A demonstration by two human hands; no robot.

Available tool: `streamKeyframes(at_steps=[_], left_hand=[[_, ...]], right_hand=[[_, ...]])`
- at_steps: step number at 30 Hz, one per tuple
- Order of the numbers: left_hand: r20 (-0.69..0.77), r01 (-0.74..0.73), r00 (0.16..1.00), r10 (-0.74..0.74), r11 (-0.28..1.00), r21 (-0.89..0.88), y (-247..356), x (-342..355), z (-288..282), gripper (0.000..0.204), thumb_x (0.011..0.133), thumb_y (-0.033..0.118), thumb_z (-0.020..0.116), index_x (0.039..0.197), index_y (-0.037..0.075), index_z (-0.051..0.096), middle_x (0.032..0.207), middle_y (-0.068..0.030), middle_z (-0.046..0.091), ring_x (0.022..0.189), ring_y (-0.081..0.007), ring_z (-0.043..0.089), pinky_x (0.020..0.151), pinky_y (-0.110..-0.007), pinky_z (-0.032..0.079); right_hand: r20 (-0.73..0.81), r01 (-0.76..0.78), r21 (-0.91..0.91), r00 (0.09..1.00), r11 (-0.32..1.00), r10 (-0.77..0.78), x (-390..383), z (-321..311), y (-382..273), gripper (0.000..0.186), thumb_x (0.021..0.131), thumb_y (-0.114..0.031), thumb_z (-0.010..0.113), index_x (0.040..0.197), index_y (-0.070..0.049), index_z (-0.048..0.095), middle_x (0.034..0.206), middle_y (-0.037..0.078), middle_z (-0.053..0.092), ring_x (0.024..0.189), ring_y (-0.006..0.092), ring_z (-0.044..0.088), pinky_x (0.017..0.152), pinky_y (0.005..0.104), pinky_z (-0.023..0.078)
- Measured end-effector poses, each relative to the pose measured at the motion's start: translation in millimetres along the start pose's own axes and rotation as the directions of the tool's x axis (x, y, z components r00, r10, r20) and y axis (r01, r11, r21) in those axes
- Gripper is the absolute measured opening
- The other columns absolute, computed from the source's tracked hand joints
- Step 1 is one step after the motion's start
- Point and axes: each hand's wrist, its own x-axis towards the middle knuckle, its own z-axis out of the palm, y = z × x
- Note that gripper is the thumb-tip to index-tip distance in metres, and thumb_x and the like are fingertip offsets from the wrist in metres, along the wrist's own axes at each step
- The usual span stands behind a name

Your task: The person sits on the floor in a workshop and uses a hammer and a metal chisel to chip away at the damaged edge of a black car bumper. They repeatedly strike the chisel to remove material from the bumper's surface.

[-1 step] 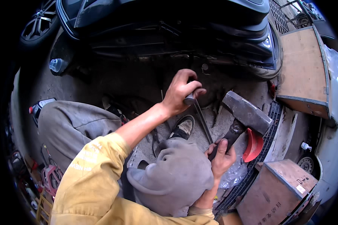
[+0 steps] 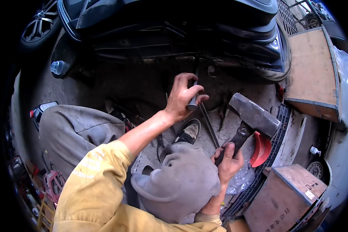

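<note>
My left hand is closed round a dark metal bar in front of the car's underside. The bar's blunt end points toward me; its far end runs into shadow beneath the car. My right hand grips a sledgehammer low on its dark handle, the heavy steel head tilted to the right above the ground. A thin metal rod slants between my hands; whether either touches it, I cannot tell.
Wooden boxes stand at the right, one near a black ribbed strip. A red curved piece and clear plastic lie beside my right hand. My shoe is between my arms. A capped bottle stands at the left.
My left hand has turned slightly, and the bar's near end has shifted a little left and toward me. The sledgehammer has hardly moved.
</note>
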Motion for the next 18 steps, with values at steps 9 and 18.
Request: streamKeyframes(at_steps=[9, 18], left_hand=[[0.459, 0.507, 0.838, -0.295, 0.733, -0.454, -30, -56, -2, 0.040, 0.081, -0.006, 0.058, 0.120, 0.003, 0.057, 0.090, -0.0091, 0.058, 0.084, -0.0169, 0.064, 0.075, -0.028, 0.050], [0.824, 0.759, 0.308, -0.475, -0.400, -0.514, -55, -56, -20, 0.028, 0.096, 0.029, 0.049, 0.103, 0.003, 0.052, 0.078, -0.0027, 0.055, 0.049, -0.0048, 0.042, 0.042, -0.020, 0.034]], right_hand=[[0.006, -0.080, -0.091, 0.997, 0.993, 0.081, 24, -5, -1, 0.035, 0.092, -0.031, 0.061, 0.083, 0.001, 0.050, 0.057, 0.007, 0.051, 0.041, 0.0136, 0.049, 0.038, 0.0253, 0.039], [-0.309, -0.268, -0.573, 0.946, 0.775, 0.099, 70, -102, 88, 0.036, 0.087, -0.030, 0.068, 0.072, 0.002, 0.058, 0.054, 0.007, 0.054, 0.043, 0.0139, 0.052, 0.041, 0.0304, 0.041]])
